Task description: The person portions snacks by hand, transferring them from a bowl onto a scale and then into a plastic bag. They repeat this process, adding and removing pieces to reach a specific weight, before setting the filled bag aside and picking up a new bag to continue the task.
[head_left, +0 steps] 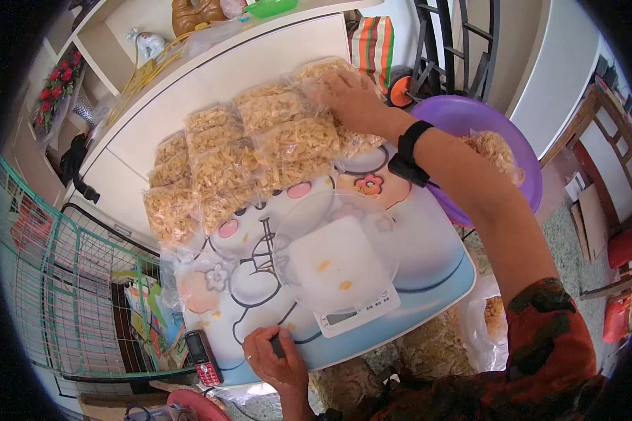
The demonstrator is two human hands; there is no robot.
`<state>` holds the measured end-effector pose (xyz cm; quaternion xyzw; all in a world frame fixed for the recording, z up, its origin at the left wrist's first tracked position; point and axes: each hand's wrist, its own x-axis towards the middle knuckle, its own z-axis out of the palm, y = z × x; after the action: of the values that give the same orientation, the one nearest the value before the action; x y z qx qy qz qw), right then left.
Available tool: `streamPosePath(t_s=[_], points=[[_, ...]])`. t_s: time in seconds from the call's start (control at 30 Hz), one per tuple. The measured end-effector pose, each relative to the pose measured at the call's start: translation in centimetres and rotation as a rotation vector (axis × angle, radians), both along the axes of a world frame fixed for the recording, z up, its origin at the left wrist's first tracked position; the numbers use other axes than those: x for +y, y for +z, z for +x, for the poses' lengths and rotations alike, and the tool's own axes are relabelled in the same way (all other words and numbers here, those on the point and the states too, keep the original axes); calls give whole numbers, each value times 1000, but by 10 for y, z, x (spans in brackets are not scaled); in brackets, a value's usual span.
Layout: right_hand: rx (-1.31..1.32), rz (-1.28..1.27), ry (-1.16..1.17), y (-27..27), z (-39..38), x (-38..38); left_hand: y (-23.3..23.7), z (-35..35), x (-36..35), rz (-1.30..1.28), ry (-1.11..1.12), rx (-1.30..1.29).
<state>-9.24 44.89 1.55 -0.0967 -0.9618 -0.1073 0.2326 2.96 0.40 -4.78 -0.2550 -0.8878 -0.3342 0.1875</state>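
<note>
My right hand (338, 92) reaches to the back of the table and rests on the clear bags of dried yellowish pieces (272, 107) stacked there; its fingertips are hard to make out against the plastic. Near the front edge, my left hand (277, 354) lies with curled fingers beside a small dark object (279, 345). Between the hands a clear round dish (288, 245) sits on a white digital scale (361, 313), with a few crumbs in it. A red and black phone (203, 358) lies at the table's front left corner.
The table (428, 270) has a cartoon print. A purple basin (527, 133) with a filled bag (495, 151) stands at the right. A green wire cage (70, 302) is at the left, and a white cabinet (147, 126) borders the back.
</note>
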Motion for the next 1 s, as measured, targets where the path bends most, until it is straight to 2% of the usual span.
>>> streamPosePath(t_s=[0.23, 0.33, 0.43, 0.53, 0.63, 0.77, 0.93, 1.0], points=[[-55, -18, 34, 1, 1, -6, -1, -1, -2, 27, -25, -14], [-48, -120, 70, 7, 5, 0, -2, -2, -2, 29, -27, 0], [56, -183, 169, 10, 14, 7, -1, -1, -1, 45, -7, 10], [83, -157, 112, 19, 25, 13, -1, 0, -2, 44, -8, 12], [212, -268, 71, 20, 29, 29, 1, 0, -3, 65, -26, 20], [304, -539, 15, 32, 46, 41, 2, 1, -5, 58, -51, 7], [292, -967, -83, 69, 98, -1, 6, 3, -6, 51, -38, 18], [333, -1074, 80, 61, 128, -16, 5, 3, -7, 53, -45, 19]])
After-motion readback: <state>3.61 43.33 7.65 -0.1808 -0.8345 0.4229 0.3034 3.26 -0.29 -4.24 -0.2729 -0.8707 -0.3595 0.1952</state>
